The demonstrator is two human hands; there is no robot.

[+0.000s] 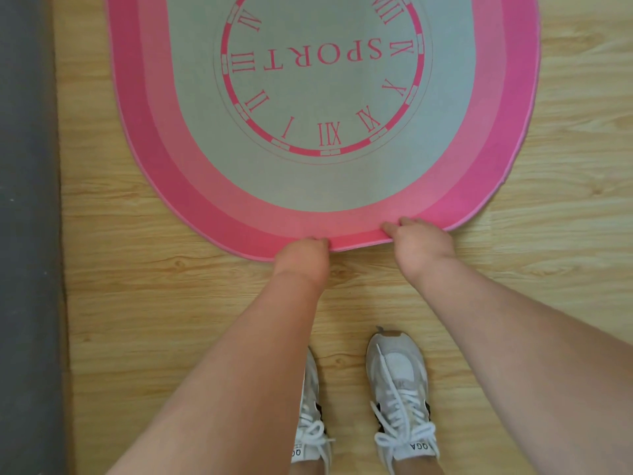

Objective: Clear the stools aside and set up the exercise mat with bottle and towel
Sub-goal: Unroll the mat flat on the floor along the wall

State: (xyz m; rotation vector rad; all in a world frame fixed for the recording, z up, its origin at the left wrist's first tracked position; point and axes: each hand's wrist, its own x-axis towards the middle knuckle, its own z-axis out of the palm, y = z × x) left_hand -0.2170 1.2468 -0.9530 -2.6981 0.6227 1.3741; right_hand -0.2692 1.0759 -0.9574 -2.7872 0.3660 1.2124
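An oval, pink-bordered grey exercise mat [342,186], printed with a pink clock face of Roman numerals and the word SPORT, is laid on the pale wood-grain floor [154,303], and its far end is cut off by the top of the view. The mat's near rim is held by both hands. The grip of the left hand [303,252] is closed on the rim at its nearest point, with the fingers curled onto the pink border and their tips hidden at the edge. The grip of the right hand [419,243] is closed on the same rim just to the right, with fingertips seen pinched on top of the pink band. A pair of white lace-up trainers [399,399] is seen on the floor on the near side of the mat, apart from its rim. A dark grey strip [27,234] is seen along the floor to the left of the mat, apart from it; what it is cannot be told
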